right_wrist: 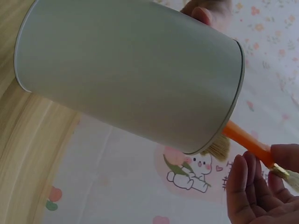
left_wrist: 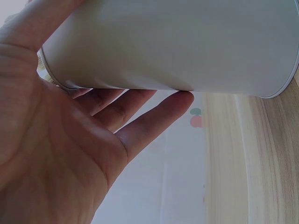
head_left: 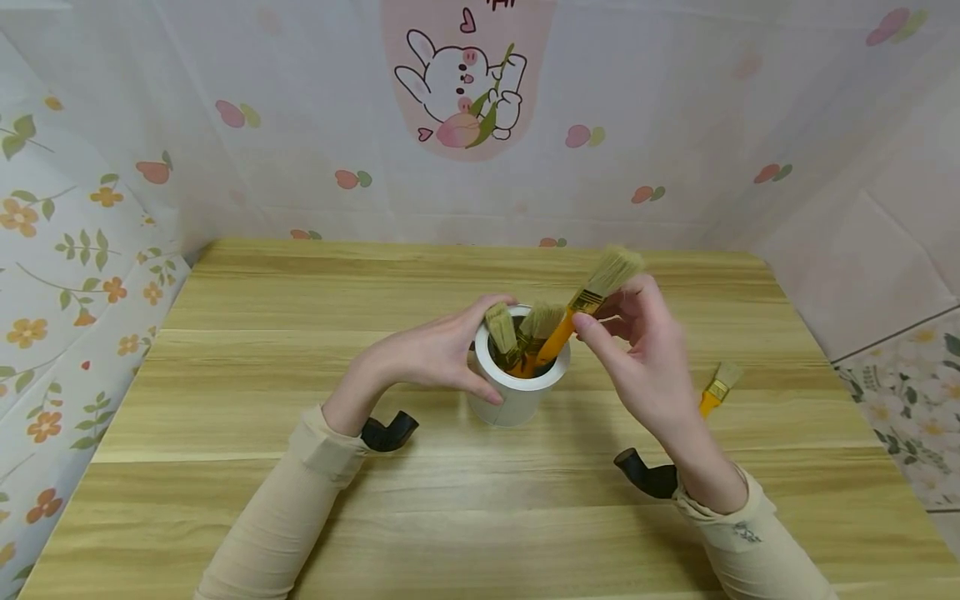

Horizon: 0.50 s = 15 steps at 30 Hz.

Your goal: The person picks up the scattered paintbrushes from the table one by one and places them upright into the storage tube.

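A white cylindrical container (head_left: 510, 404) stands on the wooden table. My left hand (head_left: 431, 350) grips it from the left side, thumb in front and fingers round the back. Inside it several paintbrushes stand bristles up, among them one brush (head_left: 501, 329) leaning left near the rim. My right hand (head_left: 648, 358) pinches a paintbrush (head_left: 558, 337) with an orange handle just below its metal band. That brush tilts to the right, and its handle end is inside the container, hidden by the wall. In the right wrist view its orange handle (right_wrist: 247, 140) crosses the rim.
Another orange-handled paintbrush (head_left: 720, 387) lies on the table (head_left: 480, 533) to the right, partly hidden by my right wrist. Black curved pieces (head_left: 388, 432) sit at both wrists. A patterned cloth (head_left: 300, 125) hangs behind the table and along its sides.
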### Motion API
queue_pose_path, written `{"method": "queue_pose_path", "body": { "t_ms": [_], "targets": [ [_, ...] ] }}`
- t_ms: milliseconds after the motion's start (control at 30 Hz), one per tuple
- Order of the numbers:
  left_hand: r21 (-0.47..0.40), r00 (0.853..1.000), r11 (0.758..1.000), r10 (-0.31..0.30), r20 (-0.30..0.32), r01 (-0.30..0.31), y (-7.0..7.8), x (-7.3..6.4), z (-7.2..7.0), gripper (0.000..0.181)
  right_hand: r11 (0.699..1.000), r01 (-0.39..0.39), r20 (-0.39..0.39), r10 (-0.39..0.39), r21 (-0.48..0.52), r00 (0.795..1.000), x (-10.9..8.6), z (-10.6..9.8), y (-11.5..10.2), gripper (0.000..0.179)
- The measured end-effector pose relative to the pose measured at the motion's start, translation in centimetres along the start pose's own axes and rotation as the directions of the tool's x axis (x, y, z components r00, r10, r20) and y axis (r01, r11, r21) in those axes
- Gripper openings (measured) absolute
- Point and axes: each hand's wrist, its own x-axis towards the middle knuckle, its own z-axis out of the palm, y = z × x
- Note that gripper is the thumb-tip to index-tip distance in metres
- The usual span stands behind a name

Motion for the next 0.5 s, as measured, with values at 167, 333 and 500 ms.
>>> {"method": "queue_pose_path", "body": {
  "t_ms": [167,333,500],
  "targets": [
    [0.000,1.000,1.000,0.001,0.001,-0.001,0.10,0.03,0.00,0.117,0.994,-0.030,0.076,0.038,-0.110,0.996,-0.26,0.07,0.45,0.032],
    [0.005,1.000,1.000,-0.009,0.005,0.009,0.18,0.03,0.02,0.117,0.982,-0.047,0.123,0.070,-0.184,0.990,-0.59,0.22,0.75,0.028],
    [0.005,1.000,1.000,-0.016,-0.001,0.016,0.20,0.01,0.05,0.117,0.982,-0.019,0.141,0.047,-0.189,0.989,-0.68,0.31,0.97,0.023]
  ]
}}
